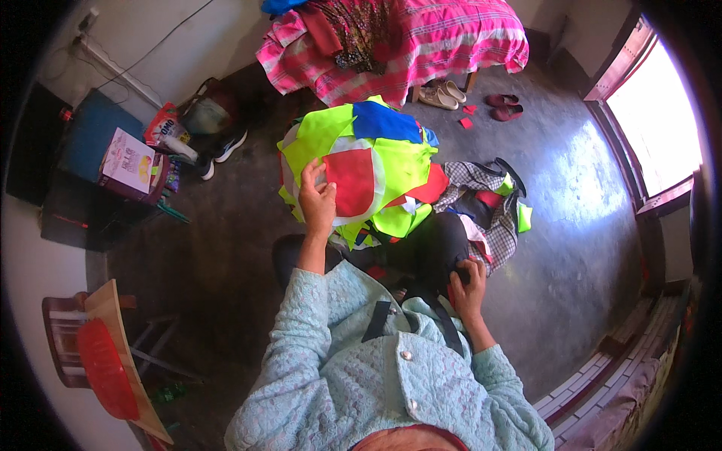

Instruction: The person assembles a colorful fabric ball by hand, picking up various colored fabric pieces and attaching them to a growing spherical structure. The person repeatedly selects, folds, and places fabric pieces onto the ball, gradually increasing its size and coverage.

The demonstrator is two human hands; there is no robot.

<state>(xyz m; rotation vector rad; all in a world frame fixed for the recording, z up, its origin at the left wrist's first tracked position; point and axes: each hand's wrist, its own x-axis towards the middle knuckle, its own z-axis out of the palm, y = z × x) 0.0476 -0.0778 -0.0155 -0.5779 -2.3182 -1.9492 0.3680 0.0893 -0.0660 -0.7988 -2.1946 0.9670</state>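
Observation:
A red cloth piece (pixel 350 183) lies on top of a big heap of cloth scraps (pixel 402 164) in neon yellow, blue, white and red. My left hand (pixel 318 199) has its fingers closed at the left edge of that red piece. Lower and to the right, my right hand (pixel 468 289) rests by my dark-trousered knee, its fingers curled. A sliver of red shows beside these fingers, but what they hold is hidden. Next to the knee lies a black-and-white checked cloth (pixel 502 242) with more scraps on it.
Behind the heap stands a bed or bench with a pink checked cover (pixel 444 37). Beige shoes (pixel 442 95), dark red shoes (pixel 505 107) and small red scraps (pixel 466 123) lie on the floor. A box (pixel 128 161) stands at left, near a wooden chair (pixel 66 342) with a red plastic item (pixel 107 368).

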